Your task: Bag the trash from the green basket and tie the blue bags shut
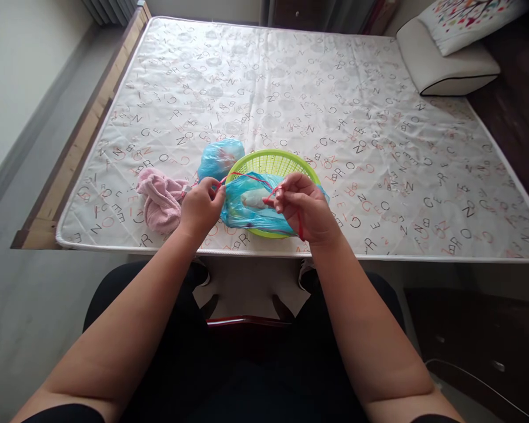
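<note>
A thin red cord (248, 175) runs between my two hands above a green plastic basket (271, 158). My left hand (204, 201) pinches one end of it between thumb and fingertips. With curled fingers, my right hand (306, 205) grips the other part, and a red length dangles below the palm. Under the cord a blue plastic bag (238, 214) lies in the basket, with something pale showing in it. Behind my left hand sits a second, filled blue plastic bag (220, 157). To the left is a crumpled pink cloth (158, 200), close to my left wrist.
The basket stands near the front edge of a letter-patterned mattress (357, 117). A wooden bed rail (83, 123) borders its left side. At the far right are a white cushion (445, 61) and a printed pillow (471, 20). My knees are below the edge.
</note>
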{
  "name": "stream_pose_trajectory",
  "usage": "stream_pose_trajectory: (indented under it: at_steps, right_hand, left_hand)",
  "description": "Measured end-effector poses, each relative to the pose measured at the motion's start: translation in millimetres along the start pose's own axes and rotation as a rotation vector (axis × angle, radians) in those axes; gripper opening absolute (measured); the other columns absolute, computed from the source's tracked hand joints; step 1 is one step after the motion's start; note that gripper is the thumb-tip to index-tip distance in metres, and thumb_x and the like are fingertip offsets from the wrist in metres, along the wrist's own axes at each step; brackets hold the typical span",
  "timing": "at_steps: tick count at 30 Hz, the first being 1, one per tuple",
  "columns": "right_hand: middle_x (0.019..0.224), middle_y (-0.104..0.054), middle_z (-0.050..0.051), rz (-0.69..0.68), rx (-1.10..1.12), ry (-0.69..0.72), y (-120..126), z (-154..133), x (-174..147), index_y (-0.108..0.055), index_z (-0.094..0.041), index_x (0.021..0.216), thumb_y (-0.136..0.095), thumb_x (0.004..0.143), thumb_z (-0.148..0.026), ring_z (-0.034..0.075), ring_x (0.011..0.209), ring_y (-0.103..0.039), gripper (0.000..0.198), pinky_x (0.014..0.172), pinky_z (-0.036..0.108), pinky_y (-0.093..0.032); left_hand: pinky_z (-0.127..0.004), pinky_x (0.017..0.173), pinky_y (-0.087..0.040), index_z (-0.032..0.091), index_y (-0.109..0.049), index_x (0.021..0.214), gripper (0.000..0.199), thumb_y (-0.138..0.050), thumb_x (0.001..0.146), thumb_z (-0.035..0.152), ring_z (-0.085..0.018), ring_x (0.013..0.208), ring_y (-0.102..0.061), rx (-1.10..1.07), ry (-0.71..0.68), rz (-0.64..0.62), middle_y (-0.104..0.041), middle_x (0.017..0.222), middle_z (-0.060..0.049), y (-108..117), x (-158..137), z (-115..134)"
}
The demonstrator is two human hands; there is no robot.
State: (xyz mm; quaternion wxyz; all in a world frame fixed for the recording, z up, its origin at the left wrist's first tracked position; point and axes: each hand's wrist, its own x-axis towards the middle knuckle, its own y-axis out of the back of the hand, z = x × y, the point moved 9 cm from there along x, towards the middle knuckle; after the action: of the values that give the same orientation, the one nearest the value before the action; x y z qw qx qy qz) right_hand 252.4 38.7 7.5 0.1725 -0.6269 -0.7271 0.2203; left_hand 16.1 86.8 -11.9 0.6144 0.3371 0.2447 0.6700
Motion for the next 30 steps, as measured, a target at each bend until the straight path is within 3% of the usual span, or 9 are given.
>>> stream_pose_trajectory:
  at_steps: [2,5,10,14,17,19,23,27,30]
  right_hand:
    - [0.085,-0.067,-0.006,0.006,-0.055,0.041,6.7,-9.9,0.9,-0.067,-0.029,0.094,-0.08,0.082,-0.024,0.01,0.067,-0.062,0.018,0.102,0.044,-0.064]
    - [0.087,-0.066,-0.006,0.069,-0.12,0.146,27.8,-29.8,2.7,-0.068,-0.031,0.1,-0.083,0.081,-0.027,0.01,0.067,-0.062,0.024,0.096,0.041,-0.065]
    - [0.106,-0.069,-0.006,0.229,-0.184,0.239,67.8,-65.0,0.9,-0.068,-0.039,0.111,-0.079,0.087,-0.033,0.009,0.067,-0.059,0.028,0.079,0.035,-0.065]
    - [0.135,-0.068,-0.003,0.269,-0.31,0.359,67.8,-115.1,-4.7,-0.068,-0.045,0.123,-0.078,0.088,-0.039,0.016,0.088,-0.069,0.037,0.07,0.032,-0.061]
    - [0.153,-0.06,-0.007,0.297,-0.324,0.431,58.4,-149.7,-11.9,-0.065,-0.052,0.129,-0.077,0.089,-0.039,0.017,0.101,-0.071,0.044,0.072,0.031,-0.06]
    - [0.158,-0.057,-0.01,0.309,-0.305,0.451,55.7,-161.3,-15.8,-0.064,-0.056,0.132,-0.077,0.088,-0.038,0.015,0.099,-0.07,0.049,0.069,0.03,-0.058]
    - [0.154,-0.062,-0.007,0.344,-0.282,0.395,71.4,-152.8,-13.4,-0.065,-0.055,0.133,-0.078,0.087,-0.039,0.013,0.077,-0.064,0.05,0.054,0.028,-0.051]
    - [0.145,-0.069,-0.003,0.378,-0.221,0.338,99.4,-131.8,-2.8,-0.07,-0.047,0.125,-0.076,0.087,-0.041,0.012,0.068,-0.059,0.039,0.054,0.031,-0.054]
    - [0.143,-0.071,-0.003,0.369,-0.092,0.37,107.6,-123.5,2.3,-0.07,-0.044,0.121,-0.074,0.088,-0.04,0.015,0.079,-0.068,0.034,0.067,0.036,-0.064]
  left_hand:
    - [-0.033,0.076,-0.047,0.023,-0.075,0.099,0.021,-0.066,0.097,0.042,-0.02,0.07,-0.059,-0.072,0.031,0.014,-0.064,0.072,-0.001,0.9,3.9,-7.9]
    - [-0.033,0.079,-0.05,0.021,-0.077,0.098,0.028,-0.066,0.096,0.047,-0.021,0.081,-0.066,-0.242,0.037,0.049,-0.073,0.083,-0.003,3.8,9.2,-17.4]
    - [-0.034,0.088,-0.059,0.023,-0.071,0.09,0.016,-0.067,0.092,0.039,-0.023,0.102,-0.074,-0.595,0.075,0.131,-0.079,0.102,-0.006,28.1,21.1,-11.2]
    - [-0.04,0.085,-0.064,0.024,-0.063,0.085,0.019,-0.065,0.093,0.041,-0.028,0.114,-0.076,-0.905,0.092,0.122,-0.078,0.109,-0.007,57.5,45.4,19.1]
    - [-0.044,0.092,-0.065,0.024,-0.059,0.08,0.031,-0.066,0.095,0.05,-0.032,0.123,-0.074,-1.043,-0.013,0.103,-0.076,0.1,-0.007,76.4,65.5,42.5]
    - [-0.046,0.094,-0.065,0.024,-0.056,0.077,0.039,-0.066,0.097,0.056,-0.033,0.127,-0.072,-1.094,-0.053,0.101,-0.074,0.089,-0.006,80.2,73.9,44.8]
    - [-0.044,0.099,-0.063,0.024,-0.054,0.075,0.038,-0.062,0.103,0.049,-0.029,0.139,-0.066,-1.222,-0.033,0.131,-0.073,0.083,-0.004,74.0,77.5,26.6]
    - [-0.048,0.102,-0.062,0.028,-0.07,0.099,0.029,-0.053,0.108,0.049,-0.028,0.145,-0.06,-1.345,-0.041,0.118,-0.08,0.119,-0.001,77.3,74.9,23.6]
    - [-0.05,0.098,-0.062,0.037,-0.072,0.123,0.031,-0.065,0.101,0.059,-0.032,0.141,-0.062,-1.283,-0.057,0.052,-0.077,0.132,-0.001,81.6,74.0,33.7]
